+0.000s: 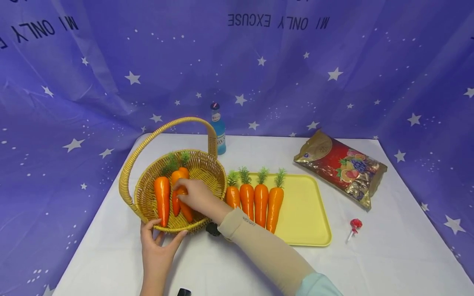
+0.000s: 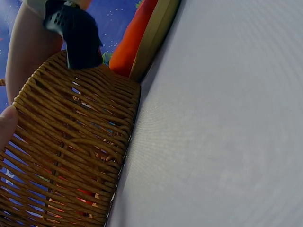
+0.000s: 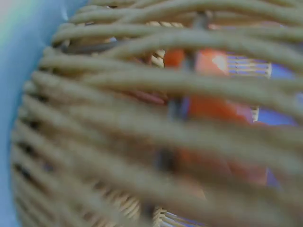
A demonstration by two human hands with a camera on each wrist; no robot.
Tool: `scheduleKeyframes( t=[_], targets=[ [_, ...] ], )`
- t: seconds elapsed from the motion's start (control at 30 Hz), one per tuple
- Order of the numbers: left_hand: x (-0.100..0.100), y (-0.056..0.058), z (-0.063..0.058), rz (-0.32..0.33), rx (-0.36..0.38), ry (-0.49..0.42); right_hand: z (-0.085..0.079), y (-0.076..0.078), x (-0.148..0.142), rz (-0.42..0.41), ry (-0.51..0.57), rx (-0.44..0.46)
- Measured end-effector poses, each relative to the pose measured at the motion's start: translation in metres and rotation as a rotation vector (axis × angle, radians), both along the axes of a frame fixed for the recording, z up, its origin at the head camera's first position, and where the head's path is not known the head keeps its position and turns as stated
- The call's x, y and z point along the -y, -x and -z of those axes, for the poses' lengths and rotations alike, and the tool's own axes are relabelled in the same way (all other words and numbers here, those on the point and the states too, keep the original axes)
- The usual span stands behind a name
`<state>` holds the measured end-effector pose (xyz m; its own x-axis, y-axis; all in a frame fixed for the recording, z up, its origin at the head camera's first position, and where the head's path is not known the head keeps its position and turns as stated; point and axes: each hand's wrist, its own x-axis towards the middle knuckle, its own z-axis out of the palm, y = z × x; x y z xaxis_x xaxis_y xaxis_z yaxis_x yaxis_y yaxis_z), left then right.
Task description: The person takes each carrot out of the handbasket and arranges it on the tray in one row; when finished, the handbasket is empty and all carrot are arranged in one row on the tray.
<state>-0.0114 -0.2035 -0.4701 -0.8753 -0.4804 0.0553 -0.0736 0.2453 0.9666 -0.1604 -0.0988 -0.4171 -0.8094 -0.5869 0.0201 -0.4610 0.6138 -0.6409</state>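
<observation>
A white tabletop [image 1: 370, 263] carries a wicker basket [image 1: 212, 169] and, just to its right, a yellow tray [image 1: 300, 209] bearing four carrots [image 1: 261, 201] side by side, leafy ends away from the person. The left hand [image 1: 158, 246] rests its widely spread fingers against the basket's near rim, while the right hand [image 1: 200, 197] curls its fingers narrowly round an orange carrot [image 1: 179, 176] inside. That carrot's long axis runs front to back, slightly slanted, its leafy end far and its tip towards the near rim.

Studio-like tabletop set: starry purple backdrop [image 1: 237, 53], white-covered table [image 1: 229, 267].
</observation>
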Motion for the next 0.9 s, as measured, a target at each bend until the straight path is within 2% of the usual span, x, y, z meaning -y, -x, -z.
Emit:
scheduleKeyframes(
  t=[0.3, 0.47, 0.63, 0.9],
  targets=[
    [-0.001, 0.001, -0.002, 0.008, 0.003, -0.006, -0.018, 0.000, -0.049, 0.078, 0.215, 0.101],
    [0.000, 0.001, -0.002, 0.016, 0.002, -0.013, -0.030, -0.009, -0.081, 0.112, 0.400, 0.205],
    [0.001, 0.000, -0.001, 0.006, -0.012, -0.014, -0.040, -0.019, -0.109, 0.115, 0.553, 0.271],
    [-0.001, 0.001, -0.002, 0.012, 0.012, -0.037, -0.047, -0.034, -0.161, 0.208, 0.623, 0.282]
  ],
)
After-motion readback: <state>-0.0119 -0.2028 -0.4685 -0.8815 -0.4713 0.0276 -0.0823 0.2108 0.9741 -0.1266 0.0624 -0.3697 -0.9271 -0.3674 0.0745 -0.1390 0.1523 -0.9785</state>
